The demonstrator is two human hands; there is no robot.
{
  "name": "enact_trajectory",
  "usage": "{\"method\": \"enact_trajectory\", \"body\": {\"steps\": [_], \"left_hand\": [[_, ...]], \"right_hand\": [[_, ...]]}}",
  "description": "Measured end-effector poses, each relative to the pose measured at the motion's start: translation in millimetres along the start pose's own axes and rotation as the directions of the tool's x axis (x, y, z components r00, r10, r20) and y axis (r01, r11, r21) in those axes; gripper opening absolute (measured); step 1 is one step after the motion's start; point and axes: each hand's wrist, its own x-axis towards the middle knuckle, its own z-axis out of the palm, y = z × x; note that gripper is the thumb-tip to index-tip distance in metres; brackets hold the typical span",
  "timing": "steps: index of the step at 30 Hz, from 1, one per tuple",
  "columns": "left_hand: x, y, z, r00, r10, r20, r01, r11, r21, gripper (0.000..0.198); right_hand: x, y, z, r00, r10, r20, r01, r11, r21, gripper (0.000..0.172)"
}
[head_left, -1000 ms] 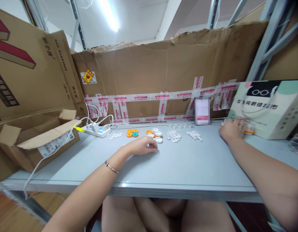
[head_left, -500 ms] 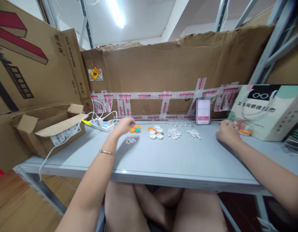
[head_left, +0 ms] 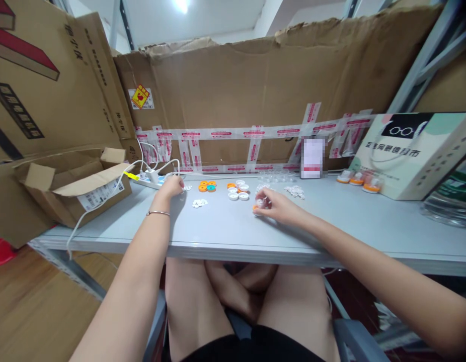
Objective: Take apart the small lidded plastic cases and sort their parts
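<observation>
My right hand (head_left: 275, 205) is closed round a small clear-topped piece with an orange base (head_left: 255, 209), held at the tabletop near the middle. My left hand (head_left: 174, 186) reaches to the far left of the table, fingers drawn together at a few small white pieces (head_left: 186, 188); what they pinch, if anything, is hidden. Between the hands lie orange and teal discs (head_left: 207, 187), a pile of small white bits (head_left: 199, 203) and white round cups (head_left: 238, 196) with some orange parts. White openwork parts (head_left: 294, 192) lie beyond my right hand.
Clear domes (head_left: 276, 176) line the back beside an upright phone (head_left: 311, 158). At right stand three orange-and-white capped pieces (head_left: 371, 186), a paper bag (head_left: 402, 151) and a large bottle (head_left: 452, 186). An open carton (head_left: 100, 188) and a power strip (head_left: 144, 182) occupy the left.
My right hand has come from beside the bag to mid-table and now holds a clear-and-orange piece. My left hand has moved left, from the orange discs to the small white pieces.
</observation>
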Motion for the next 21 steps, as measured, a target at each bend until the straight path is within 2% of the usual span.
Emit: {"method": "enact_trajectory", "body": {"steps": [5, 8, 10, 11, 12, 13, 14, 15, 17, 21], "left_hand": [[-5, 9, -11.9, 0.996, 0.009, -0.091, -0.011, 1.0, -0.012, 0.02], [-15, 34, -24.5, 0.978, 0.054, -0.202, -0.064, 0.997, -0.043, 0.02], [-26, 60, -27.2, 0.967, 0.147, -0.207, -0.166, 0.983, -0.079, 0.022], [-32, 73, -25.8, 0.959, 0.242, -0.15, -0.261, 0.958, -0.122, 0.023], [-38, 87, -22.7, 0.915, 0.403, -0.038, -0.399, 0.884, -0.245, 0.029], [-45, 100, -18.1, 0.84, 0.539, 0.057, -0.488, 0.798, -0.353, 0.04], [-50, 111, -12.4, 0.783, 0.608, 0.13, -0.518, 0.754, -0.404, 0.049], [-55, 122, -5.9, 0.754, 0.636, 0.165, -0.531, 0.738, -0.416, 0.052], [-62, 136, 7.5, 0.737, 0.659, 0.147, -0.562, 0.72, -0.407, 0.048], [-66, 144, 27.3, 0.775, 0.632, 0.015, -0.548, 0.684, -0.481, 0.033]], "right_hand": [[30, -3, 8, 0.996, 0.026, 0.089, -0.028, 0.999, 0.026, 0.032], [42, -2, 11, 0.995, -0.009, 0.098, 0.011, 1.0, -0.016, 0.036], [46, -1, 14, 0.996, -0.016, 0.082, 0.017, 1.0, -0.017, 0.041], [47, -1, 16, 0.998, -0.01, 0.063, 0.011, 1.0, -0.007, 0.043], [47, 0, 19, 0.999, -0.005, 0.041, 0.005, 1.0, 0.011, 0.045], [46, 0, 22, 1.0, -0.002, 0.018, 0.002, 0.999, 0.033, 0.046], [46, 0, 25, 1.0, -0.001, -0.003, 0.002, 0.998, 0.055, 0.047], [44, 0, 27, 1.0, -0.003, -0.021, 0.005, 0.997, 0.075, 0.047], [42, 0, 32, 0.999, -0.008, -0.048, 0.013, 0.995, 0.103, 0.045], [40, -1, 36, 0.997, -0.014, -0.082, 0.022, 0.994, 0.105, 0.038]]}}
